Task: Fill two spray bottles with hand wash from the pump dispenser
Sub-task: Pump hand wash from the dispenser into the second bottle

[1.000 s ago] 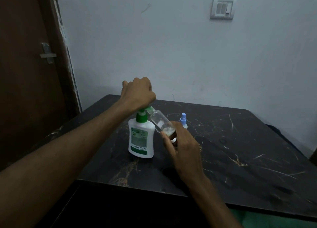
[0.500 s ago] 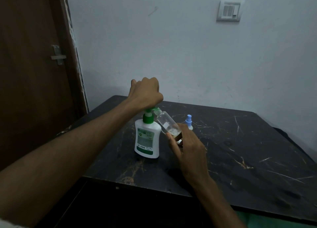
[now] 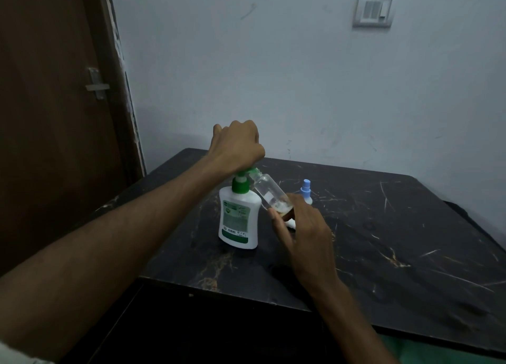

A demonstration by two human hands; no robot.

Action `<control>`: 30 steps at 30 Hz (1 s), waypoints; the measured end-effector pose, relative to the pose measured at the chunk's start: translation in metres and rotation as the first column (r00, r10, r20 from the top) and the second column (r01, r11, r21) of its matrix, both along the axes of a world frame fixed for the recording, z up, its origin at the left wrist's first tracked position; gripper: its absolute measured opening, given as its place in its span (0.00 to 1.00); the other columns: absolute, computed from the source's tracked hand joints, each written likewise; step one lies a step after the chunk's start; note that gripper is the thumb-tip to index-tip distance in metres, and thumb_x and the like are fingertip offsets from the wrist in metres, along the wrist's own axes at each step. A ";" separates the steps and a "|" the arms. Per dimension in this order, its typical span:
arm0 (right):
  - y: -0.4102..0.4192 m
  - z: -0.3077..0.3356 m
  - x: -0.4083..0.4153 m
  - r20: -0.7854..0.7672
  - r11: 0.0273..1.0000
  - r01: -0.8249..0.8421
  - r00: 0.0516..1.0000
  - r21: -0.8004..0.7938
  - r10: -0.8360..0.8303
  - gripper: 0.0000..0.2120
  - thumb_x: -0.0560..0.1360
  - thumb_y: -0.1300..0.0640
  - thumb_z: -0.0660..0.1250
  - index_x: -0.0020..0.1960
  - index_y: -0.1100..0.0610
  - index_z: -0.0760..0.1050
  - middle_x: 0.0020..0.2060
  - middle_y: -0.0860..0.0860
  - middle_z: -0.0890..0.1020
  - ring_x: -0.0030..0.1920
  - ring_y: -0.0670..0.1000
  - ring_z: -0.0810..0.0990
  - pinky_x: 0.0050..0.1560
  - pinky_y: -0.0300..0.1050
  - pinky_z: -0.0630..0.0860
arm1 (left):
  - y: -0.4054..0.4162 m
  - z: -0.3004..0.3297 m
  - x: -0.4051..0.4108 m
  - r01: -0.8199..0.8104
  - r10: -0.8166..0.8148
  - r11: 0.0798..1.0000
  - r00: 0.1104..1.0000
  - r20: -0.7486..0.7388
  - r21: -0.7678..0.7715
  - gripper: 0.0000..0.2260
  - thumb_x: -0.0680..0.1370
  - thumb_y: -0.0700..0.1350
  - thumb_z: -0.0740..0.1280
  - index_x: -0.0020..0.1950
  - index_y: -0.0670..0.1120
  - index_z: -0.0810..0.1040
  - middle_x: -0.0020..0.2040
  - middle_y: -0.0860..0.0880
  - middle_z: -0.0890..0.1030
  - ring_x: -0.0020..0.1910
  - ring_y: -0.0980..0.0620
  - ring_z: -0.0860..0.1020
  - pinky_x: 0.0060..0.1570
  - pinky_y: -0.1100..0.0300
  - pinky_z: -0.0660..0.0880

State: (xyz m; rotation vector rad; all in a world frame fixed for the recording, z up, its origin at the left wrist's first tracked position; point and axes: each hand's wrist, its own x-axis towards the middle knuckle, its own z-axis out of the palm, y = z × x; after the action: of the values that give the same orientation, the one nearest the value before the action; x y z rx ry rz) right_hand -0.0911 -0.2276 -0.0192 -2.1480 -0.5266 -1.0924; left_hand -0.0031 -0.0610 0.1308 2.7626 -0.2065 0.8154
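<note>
1. My left hand (image 3: 238,144) is fisted on the green pump head of the white hand-wash dispenser (image 3: 237,218).
2. My right hand (image 3: 304,235) pinches the clear plastic spray bottle (image 3: 269,194), tilted, mouth up-left beneath the spout.
3. The blue spray cap (image 3: 306,190) waits behind.

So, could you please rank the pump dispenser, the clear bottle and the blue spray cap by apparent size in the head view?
1. Pump dispenser
2. Clear bottle, partly hidden by the right hand
3. Blue spray cap, standing farther back

Slightly more liquid in tilted bottle (image 3: 269,192)
</note>
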 end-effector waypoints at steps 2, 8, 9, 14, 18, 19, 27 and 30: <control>0.000 -0.001 0.000 -0.005 1.000 0.005 1.000 -0.003 -0.005 0.19 0.82 0.41 0.61 0.64 0.54 0.75 0.50 0.49 0.81 0.47 0.45 0.76 0.46 0.40 0.73 | -0.001 -0.003 0.000 -0.003 0.002 1.000 1.000 -0.013 -0.004 0.05 0.74 0.43 0.68 0.46 0.46 0.84 0.42 0.48 0.85 0.43 0.46 0.82 0.61 0.44 0.69; 0.000 0.000 -0.001 0.004 1.000 0.022 1.000 0.003 -0.022 0.18 0.81 0.42 0.62 0.63 0.53 0.75 0.50 0.49 0.81 0.47 0.46 0.75 0.47 0.39 0.70 | -0.001 0.004 0.001 0.001 -0.001 1.000 1.000 -0.002 0.027 0.04 0.75 0.44 0.68 0.46 0.46 0.82 0.43 0.49 0.84 0.44 0.46 0.81 0.61 0.44 0.68; 0.000 0.000 -0.001 0.011 1.000 0.022 1.000 0.002 -0.022 0.17 0.81 0.42 0.63 0.63 0.53 0.75 0.50 0.49 0.81 0.47 0.45 0.74 0.47 0.39 0.69 | -0.001 0.004 0.002 -0.002 0.002 1.000 1.000 0.001 0.019 0.04 0.75 0.44 0.68 0.46 0.46 0.82 0.43 0.49 0.85 0.43 0.47 0.81 0.61 0.44 0.68; 0.000 -0.001 0.000 0.016 1.000 0.023 1.000 0.002 -0.023 0.18 0.81 0.43 0.63 0.63 0.54 0.76 0.50 0.49 0.81 0.47 0.44 0.73 0.47 0.40 0.68 | 0.000 -0.003 0.001 0.006 -0.006 1.000 1.000 -0.015 0.003 0.04 0.75 0.42 0.68 0.45 0.46 0.83 0.42 0.49 0.85 0.43 0.47 0.81 0.61 0.45 0.68; 0.000 -0.002 0.000 0.014 0.999 0.034 0.999 0.003 -0.034 0.17 0.81 0.43 0.64 0.63 0.53 0.75 0.50 0.50 0.81 0.47 0.45 0.71 0.46 0.40 0.69 | 0.000 0.002 0.001 0.004 -0.004 1.000 1.000 0.002 0.030 0.04 0.75 0.45 0.68 0.45 0.47 0.82 0.42 0.49 0.84 0.43 0.46 0.81 0.61 0.44 0.68; 0.000 -0.002 0.001 0.014 0.999 0.036 0.999 0.007 -0.036 0.17 0.81 0.43 0.64 0.63 0.53 0.75 0.50 0.50 0.81 0.47 0.44 0.71 0.46 0.41 0.69 | 0.000 0.003 0.002 0.003 -0.003 0.999 1.000 0.003 0.032 0.04 0.75 0.45 0.68 0.45 0.47 0.82 0.42 0.49 0.84 0.43 0.46 0.81 0.61 0.44 0.68; -0.001 -0.002 0.000 0.045 0.999 0.032 0.998 0.001 -0.032 0.18 0.81 0.42 0.63 0.62 0.54 0.76 0.49 0.50 0.81 0.48 0.41 0.66 0.46 0.43 0.70 | 0.000 0.001 -0.002 0.020 -0.020 0.999 1.000 -0.019 0.041 0.05 0.72 0.45 0.66 0.44 0.47 0.81 0.41 0.49 0.84 0.42 0.45 0.80 0.60 0.44 0.67; -0.001 -0.002 0.000 0.017 1.000 0.027 0.999 0.000 -0.027 0.19 0.81 0.42 0.63 0.62 0.54 0.76 0.50 0.50 0.81 0.48 0.45 0.71 0.47 0.41 0.69 | -0.001 0.004 -0.002 0.014 -0.014 0.999 1.000 0.003 0.030 0.05 0.72 0.45 0.66 0.45 0.47 0.81 0.42 0.49 0.84 0.43 0.45 0.80 0.60 0.44 0.67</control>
State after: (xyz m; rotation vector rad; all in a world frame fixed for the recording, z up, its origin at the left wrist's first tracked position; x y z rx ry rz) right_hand -0.0908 -0.2287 -0.0211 -2.1541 -0.5062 -1.1260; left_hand -0.0054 -0.0620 0.1344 2.7852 -0.2400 0.8196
